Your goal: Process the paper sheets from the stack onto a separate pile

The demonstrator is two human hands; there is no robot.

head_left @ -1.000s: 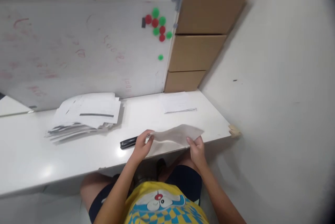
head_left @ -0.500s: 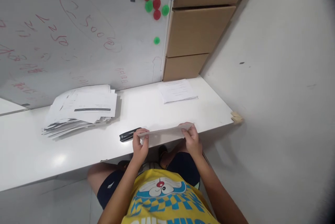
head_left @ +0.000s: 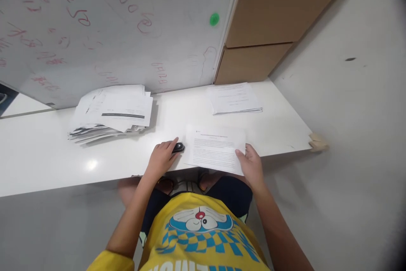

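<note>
Your half-curled left hand (head_left: 161, 159) covers a black stapler (head_left: 179, 147), grip unclear; your right hand (head_left: 253, 166) pinches a printed sheet (head_left: 213, 150).

We look through one camera worn on the person's head, facing forward and steeply down over the yellow shirt (head_left: 190, 231) at the bottom edge. We are near enough to see lines of print on the sheet (head_left: 211, 152) around the middle, though most words are too small to read. Our view is wide, taking in the table (head_left: 38, 152) aslant, part of the whiteboard (head_left: 127, 47) ahead and the wall (head_left: 349, 127) at right, with a dark blur rimming the upper right corner.
</note>
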